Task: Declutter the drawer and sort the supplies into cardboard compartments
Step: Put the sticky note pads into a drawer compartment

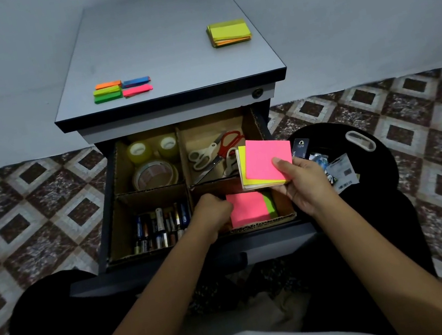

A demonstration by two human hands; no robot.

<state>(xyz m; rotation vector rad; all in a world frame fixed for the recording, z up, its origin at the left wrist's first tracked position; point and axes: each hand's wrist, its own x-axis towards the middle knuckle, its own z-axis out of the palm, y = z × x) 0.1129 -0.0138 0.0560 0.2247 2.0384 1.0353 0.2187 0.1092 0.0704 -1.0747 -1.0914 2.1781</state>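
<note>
The open drawer holds a cardboard divider with four compartments. Tape rolls fill the far left one, scissors the far right, batteries the near left. A pink and green sticky-note pad lies in the near right compartment. My left hand reaches into that compartment beside the pad, fingers curled and touching its left edge. My right hand holds a fanned stack of pink, yellow and white sticky notes above the drawer's right side.
On the cabinet top lie several coloured flag strips at front left and a yellow-orange note stack at back right. A black stool to the right carries cards and labels. Patterned tiles cover the floor.
</note>
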